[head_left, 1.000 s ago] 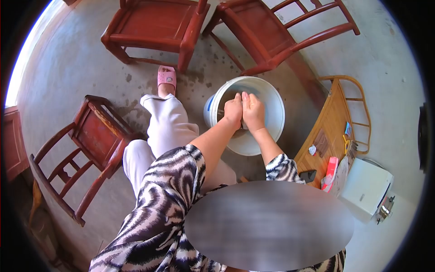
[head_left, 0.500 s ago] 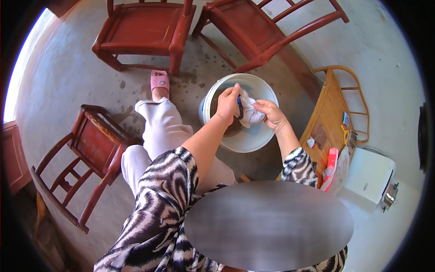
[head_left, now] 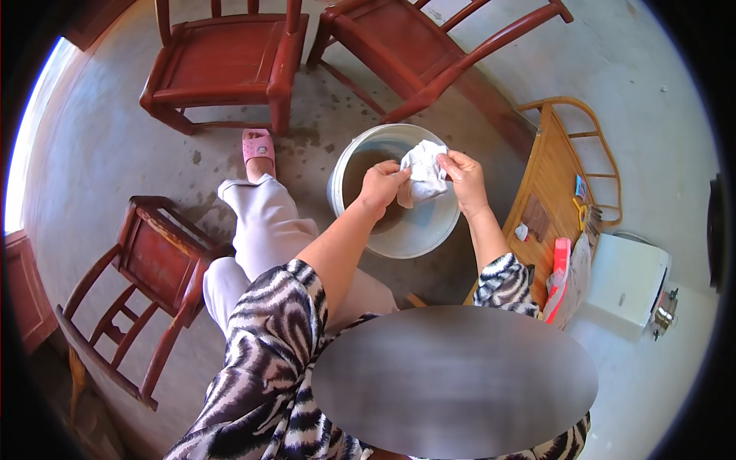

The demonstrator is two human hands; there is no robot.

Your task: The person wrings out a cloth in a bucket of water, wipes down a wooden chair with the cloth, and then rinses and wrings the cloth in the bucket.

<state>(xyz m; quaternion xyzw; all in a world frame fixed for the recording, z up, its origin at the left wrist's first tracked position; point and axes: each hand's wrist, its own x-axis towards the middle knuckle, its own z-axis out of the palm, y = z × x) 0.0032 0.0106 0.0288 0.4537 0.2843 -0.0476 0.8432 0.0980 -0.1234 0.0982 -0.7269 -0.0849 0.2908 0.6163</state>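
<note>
A small white cloth (head_left: 424,170), crumpled and wet-looking, is stretched between my two hands above a white bucket (head_left: 433,230). On its left edge, my left hand (head_left: 382,186) pinches the cloth with thumb and fingers. At the opposite edge my right hand (head_left: 465,181) grips it, thumb on the near face. Murky brownish water (head_left: 356,172) shows inside the bucket, partly covered by my left hand and the cloth.
Red wooden chairs (head_left: 222,61) stand beyond the bucket, with a smaller red chair (head_left: 165,249) at left. A bamboo bench (head_left: 548,176) bearing small items is on the right, beside a white box-shaped appliance (head_left: 625,280). My foot wears a pink sandal (head_left: 258,146).
The cloth has been turned and spread, so more of its white face shows and the dark blue part is out of sight. My right hand has risen slightly; my left has lowered.
</note>
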